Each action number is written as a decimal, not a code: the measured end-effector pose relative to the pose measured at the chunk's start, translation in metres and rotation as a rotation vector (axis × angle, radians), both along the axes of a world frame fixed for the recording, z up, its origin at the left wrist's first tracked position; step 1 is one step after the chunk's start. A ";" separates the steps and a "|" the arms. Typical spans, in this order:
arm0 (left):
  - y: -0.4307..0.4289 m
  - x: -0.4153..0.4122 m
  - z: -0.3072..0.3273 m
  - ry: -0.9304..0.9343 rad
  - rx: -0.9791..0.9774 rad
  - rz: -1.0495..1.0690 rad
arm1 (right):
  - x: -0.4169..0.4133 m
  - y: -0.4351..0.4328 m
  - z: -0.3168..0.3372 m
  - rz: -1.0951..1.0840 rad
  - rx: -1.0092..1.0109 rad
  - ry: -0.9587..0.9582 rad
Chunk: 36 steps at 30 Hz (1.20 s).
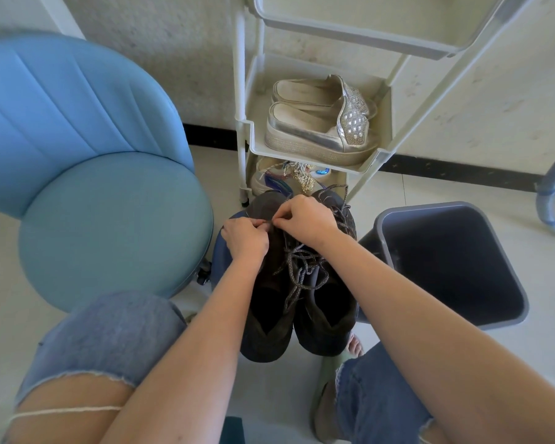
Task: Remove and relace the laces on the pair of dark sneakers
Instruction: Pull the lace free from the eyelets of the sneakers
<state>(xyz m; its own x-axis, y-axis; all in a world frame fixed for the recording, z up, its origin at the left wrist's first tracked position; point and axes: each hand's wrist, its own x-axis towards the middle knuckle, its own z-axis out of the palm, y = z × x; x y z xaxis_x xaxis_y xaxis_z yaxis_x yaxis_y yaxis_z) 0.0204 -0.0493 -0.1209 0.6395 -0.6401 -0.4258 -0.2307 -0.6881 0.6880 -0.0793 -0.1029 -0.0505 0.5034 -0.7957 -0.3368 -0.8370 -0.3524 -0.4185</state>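
Beyond knees [109, 331], sneakers [324, 318] point toes away; fingers [284, 221] pinch lace [297, 267].

The single wide-angle camera sits on the person's head, close above the left hand [245, 237] and right hand [305, 217], facing forward and steeply down.

The left hand [245, 238] and right hand [305, 219] cover the front of the left sneaker [268, 318]; which hole the pinched lace [297, 274] enters cannot be told. The top tray [365, 32] runs off the upper edge.
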 end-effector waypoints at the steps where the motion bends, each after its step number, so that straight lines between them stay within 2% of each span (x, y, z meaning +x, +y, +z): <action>1: -0.001 0.000 -0.001 0.014 0.002 0.020 | -0.001 -0.001 -0.001 -0.006 -0.013 0.024; 4: -0.005 0.000 -0.003 0.044 0.029 0.071 | -0.006 -0.005 0.000 -0.007 -0.026 0.061; 12: -0.007 0.004 -0.007 0.095 0.032 0.110 | -0.005 -0.004 0.001 -0.015 -0.044 -0.024; 20: -0.007 0.003 -0.009 0.140 0.016 0.145 | 0.002 -0.001 -0.002 -0.036 -0.034 0.026; 31: -0.008 0.002 -0.004 0.165 0.032 0.167 | -0.002 -0.010 -0.008 -0.229 0.150 -0.090; 36: -0.007 0.001 0.000 0.154 0.041 0.157 | -0.002 -0.008 -0.007 -0.140 0.100 -0.067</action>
